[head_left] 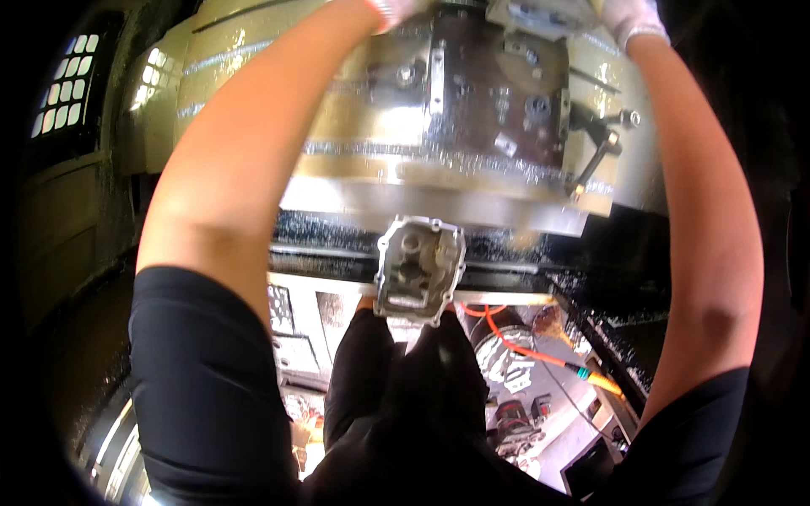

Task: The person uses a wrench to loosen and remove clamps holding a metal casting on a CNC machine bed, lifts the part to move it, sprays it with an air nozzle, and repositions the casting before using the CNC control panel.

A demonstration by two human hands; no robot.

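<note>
Both my arms reach far forward over a metal machine table (363, 181). My left hand (395, 10), in a white glove, is cut off by the top edge, so its fingers are out of sight. At the top right, my gloved right hand (634, 17) is beside a grey metal part (540, 17), blurred and partly outside the picture. Whether either hand grips that part cannot be told. Between the arms sits a dark fixture plate (498, 101) with bolts and locating blocks. Close to my body, an open cast metal housing (419, 270) with a flanged rim rests at the machine's front edge.
A black clamp (601, 143) with a bolt stands at the plate's right. Metal chips (380, 152) lie along the table slots. Below right, an orange hose (515, 344) leads to a yellow-orange air gun (601, 384), near a round container (506, 358). A gridded window (66, 84) is at left.
</note>
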